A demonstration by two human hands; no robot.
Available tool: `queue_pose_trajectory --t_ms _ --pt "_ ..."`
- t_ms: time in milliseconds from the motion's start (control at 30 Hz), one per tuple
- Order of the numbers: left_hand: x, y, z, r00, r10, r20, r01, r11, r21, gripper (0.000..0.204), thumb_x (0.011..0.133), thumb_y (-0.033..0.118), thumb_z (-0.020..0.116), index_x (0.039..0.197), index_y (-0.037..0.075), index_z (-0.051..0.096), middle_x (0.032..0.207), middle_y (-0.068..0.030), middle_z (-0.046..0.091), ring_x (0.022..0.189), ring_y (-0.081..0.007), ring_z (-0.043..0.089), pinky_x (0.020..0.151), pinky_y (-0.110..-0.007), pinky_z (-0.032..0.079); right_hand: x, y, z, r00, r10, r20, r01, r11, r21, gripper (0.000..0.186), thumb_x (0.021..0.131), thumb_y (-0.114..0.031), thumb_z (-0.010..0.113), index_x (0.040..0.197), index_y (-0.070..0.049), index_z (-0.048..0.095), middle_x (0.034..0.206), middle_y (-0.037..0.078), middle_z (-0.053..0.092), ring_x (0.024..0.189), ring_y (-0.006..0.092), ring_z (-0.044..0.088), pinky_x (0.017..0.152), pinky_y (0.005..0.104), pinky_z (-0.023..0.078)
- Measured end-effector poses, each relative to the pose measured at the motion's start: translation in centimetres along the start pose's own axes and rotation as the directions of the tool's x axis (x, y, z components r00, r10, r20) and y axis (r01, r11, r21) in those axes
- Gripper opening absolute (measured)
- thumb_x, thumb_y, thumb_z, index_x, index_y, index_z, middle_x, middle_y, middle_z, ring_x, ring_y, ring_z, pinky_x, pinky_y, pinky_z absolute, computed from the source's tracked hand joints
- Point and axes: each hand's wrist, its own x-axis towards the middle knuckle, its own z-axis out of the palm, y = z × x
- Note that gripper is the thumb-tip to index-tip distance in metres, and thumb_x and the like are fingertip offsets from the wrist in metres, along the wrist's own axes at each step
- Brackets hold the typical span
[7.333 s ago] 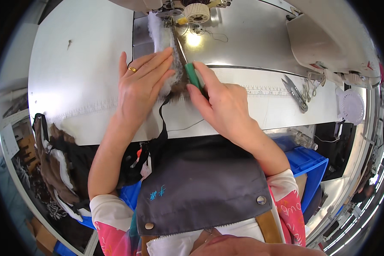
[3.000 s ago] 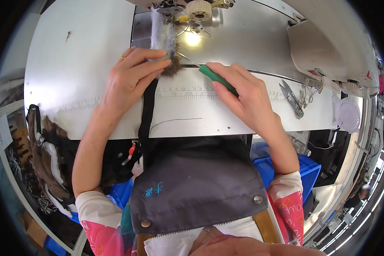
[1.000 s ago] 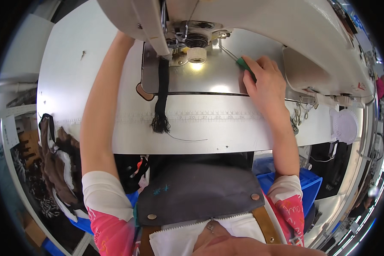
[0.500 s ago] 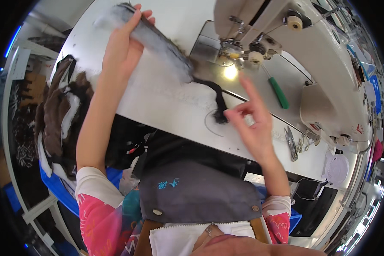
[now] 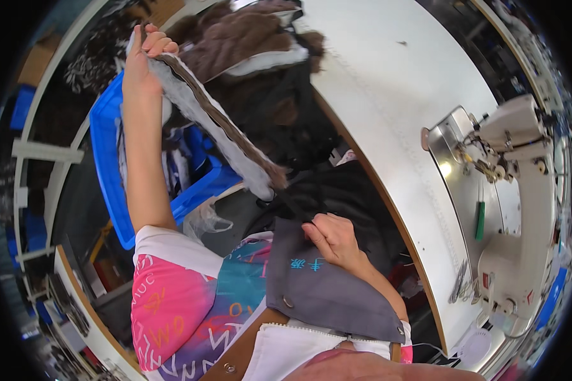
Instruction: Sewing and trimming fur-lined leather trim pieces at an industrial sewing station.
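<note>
A long strip of grey-white and brown fur (image 5: 219, 127) stretches slantwise in front of me, above the blue bin and my lap. Its upper end is in my left hand (image 5: 143, 66), whose fingers are closed around it. From the strip's lower end a narrow black strap (image 5: 289, 204) runs toward my right hand (image 5: 337, 240). That hand is closed in a fist at the strap's end, in front of the grey apron (image 5: 337, 289). The strap is dark against the dark cloth behind it, and its tip is hidden in my fingers.
A blue bin (image 5: 105, 146) with fur pieces stands at the left. Brown fur pieces (image 5: 248, 38) are heaped at the white table's (image 5: 388, 95) far left edge. A sewing machine (image 5: 518, 136), green-handled screwdriver (image 5: 480, 219) and thread snips (image 5: 457, 282) are on the right.
My view has swung left, away from the sewing machine. The fur strip has moved off the table toward the blue bin. My right hand has gone from spread fingers to a fist.
</note>
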Motion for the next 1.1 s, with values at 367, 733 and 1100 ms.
queue_pose_trajectory --t_ms 367,733,1100 --pt "-8.2 14.7 -13.6 0.724 0.440 -0.531 0.191 0.612 0.768 0.041 0.087 0.041 0.053 0.102 0.002 0.055 0.075 -0.0022 0.055 0.064 -0.0144 0.052 0.061 -0.026 0.043 4.7 -0.6 3.8 0.964 0.240 0.116 -0.241 0.971 -0.011 0.032 0.077 -0.005 0.063 0.108 -0.003 0.057 0.106 0.014 0.057 0.064 0.0199 0.059 0.058 0.0259 0.047" --pt "-11.5 -10.3 14.0 0.568 -0.197 0.799 -0.486 0.703 0.519 0.014 0.071 0.013 0.072 0.077 0.004 0.064 0.085 -0.0111 0.065 0.082 -0.0244 0.062 0.075 -0.034 0.046 -0.5 -14.3 -10.7 0.872 -0.423 -0.245 0.488 0.779 0.393 0.015 0.071 -0.005 0.067 0.082 0.004 0.064 0.073 0.015 0.061 0.059 0.0212 0.059 0.049 0.0281 0.040" --pt "-8.5 -20.9 22.8 0.090 -0.016 0.996 0.132 0.991 0.004 0.035 0.092 0.024 0.043 0.070 0.003 0.061 0.073 -0.0115 0.059 0.064 -0.0232 0.056 0.058 -0.034 0.049 -7.3 -18.0 -12.4 0.838 -0.445 -0.316 0.484 0.873 0.054 0.025 0.083 -0.008 0.044 0.062 0.000 0.055 0.059 0.014 0.055 0.049 0.0228 0.055 0.050 0.0300 0.041"
